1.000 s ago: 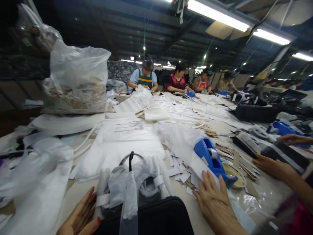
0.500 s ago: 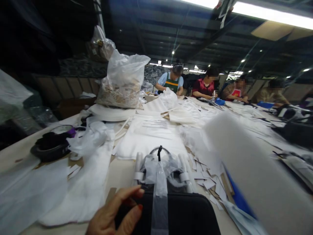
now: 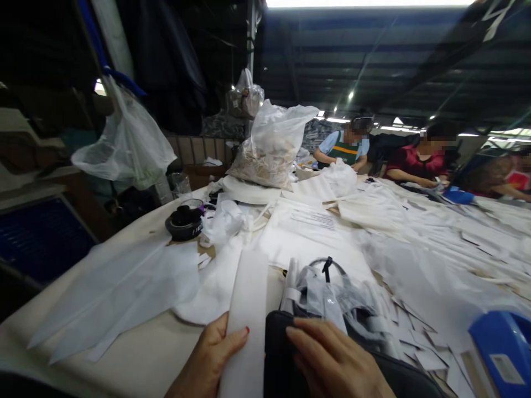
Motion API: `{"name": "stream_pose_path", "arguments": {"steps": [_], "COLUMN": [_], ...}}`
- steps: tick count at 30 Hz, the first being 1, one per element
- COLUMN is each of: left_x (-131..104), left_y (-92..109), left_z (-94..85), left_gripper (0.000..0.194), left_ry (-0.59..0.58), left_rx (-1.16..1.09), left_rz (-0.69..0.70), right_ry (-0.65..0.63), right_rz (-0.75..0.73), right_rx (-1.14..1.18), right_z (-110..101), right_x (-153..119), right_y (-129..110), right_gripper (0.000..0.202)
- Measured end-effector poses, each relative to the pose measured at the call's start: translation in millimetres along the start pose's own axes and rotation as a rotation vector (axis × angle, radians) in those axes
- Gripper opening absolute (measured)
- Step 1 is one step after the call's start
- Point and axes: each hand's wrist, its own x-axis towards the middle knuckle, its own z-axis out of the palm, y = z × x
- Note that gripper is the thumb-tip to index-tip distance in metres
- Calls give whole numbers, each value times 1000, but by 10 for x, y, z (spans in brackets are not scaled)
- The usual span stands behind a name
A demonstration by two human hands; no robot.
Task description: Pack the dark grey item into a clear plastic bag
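My left hand [image 3: 209,356] grips a white foam sheet [image 3: 245,315], thumb on the near face, the sheet standing on edge along the left side of a black bag [image 3: 284,354]. On top of that bag lies my right hand [image 3: 336,356], its fingers stretched out and the palm down. The bag's handles [image 3: 327,265] are wrapped in thin clear plastic, and white foam covers the upright pieces beside them. Its near part runs out of the picture under my right hand.
A blue tape dispenser [image 3: 501,351] stands at the right, near scattered paper scraps [image 3: 431,351]. Thin white sheets [image 3: 141,287] and a black tape roll [image 3: 185,221] lie left. Behind is a full plastic bag [image 3: 274,146]. Co-workers [image 3: 344,143] sit across the table.
My view has swung left. The foam sheet, blurred at the right before, now stands at the bag's left side in my left hand. My right hand has come into view on the bag.
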Motion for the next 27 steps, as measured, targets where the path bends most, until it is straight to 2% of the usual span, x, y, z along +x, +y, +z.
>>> {"name": "stream_pose_path", "arguments": {"steps": [2,4,7,9,11,14,16,17,19,21,24,27], "left_x": [9,32,90,137,188,280,352,389,458,518,601,689], "left_y": [70,121,148,145,145,164,172,168,146,111,57,-4], "left_z": [-45,-66,-69,-60,-58,-107,-175,-214,-287,-345,-395,-419], "left_gripper": [45,44,40,41,49,68,73,74,73,72,67,66], "left_ry": [-5,-6,50,104,140,44,-47,-61,-21,29,123,160], "left_rx": [-1,52,352,572,635,534,492,494,535,567,512,427], "left_rz": [-2,14,174,336,441,394,323,314,339,376,354,279], "right_ry": [-101,-226,-315,-329,-312,-270,-291,-319,-380,-395,-265,-131], "right_rz": [124,324,557,627,656,675,642,608,461,254,-4,-107], "right_rx": [60,211,432,594,759,951,977,917,644,273,-123,-220], "right_z": [-37,-38,61,166,258,313,313,319,368,476,673,772], "right_x": [250,483,726,805,848,906,939,942,900,790,590,504], "right_y": [88,80,-1,-34,-35,6,57,90,172,270,412,507], "right_gripper": [31,31,40,51,58,52,40,33,27,23,19,22]}}
